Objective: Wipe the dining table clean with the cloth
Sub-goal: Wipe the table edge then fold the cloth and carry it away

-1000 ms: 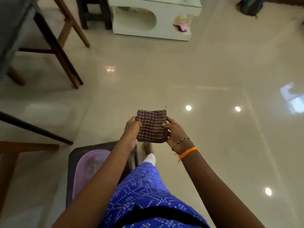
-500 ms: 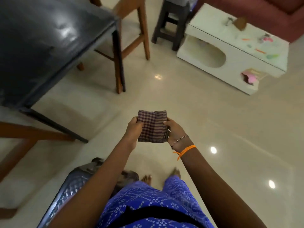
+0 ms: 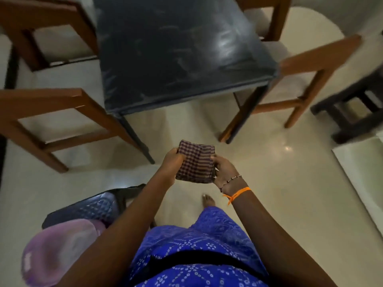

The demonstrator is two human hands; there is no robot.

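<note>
A pale, glossy tiled floor (image 3: 269,183) fills the room, and the dark worktop (image 3: 182,50) with its smeared, shiny top stands at the far middle; everything else is placed from it. To the left of the worktop stand two brown wooden chairs (image 3: 51,112), one behind the other, both with pale seats. On the near left of the worktop, well apart from it and low in the view, sits a dark plastic stool (image 3: 91,208) with a lilac object (image 3: 56,251) resting on it (too blurred to name).

In front of the worktop's near edge, above the floor and not touching the worktop, the folded checked cloth (image 3: 195,162) is held between both hands. The left hand (image 3: 173,162) has its grip closed on the cloth's left edge, fingers curled round it. The right hand (image 3: 224,168) pinches the cloth's right edge, thumb on top; its wrist carries a beaded bracelet (image 3: 230,181) and an orange thread (image 3: 238,193). Below the hands, the person's blue patterned garment (image 3: 196,245) and one bare foot (image 3: 208,200) show.

To the right of the worktop stands another brown wooden chair (image 3: 310,65), touching or just beside the worktop's corner. Farther right is a dark low stool (image 3: 352,104), and nearer than it the corner of a white piece of furniture (image 3: 362,175).
</note>
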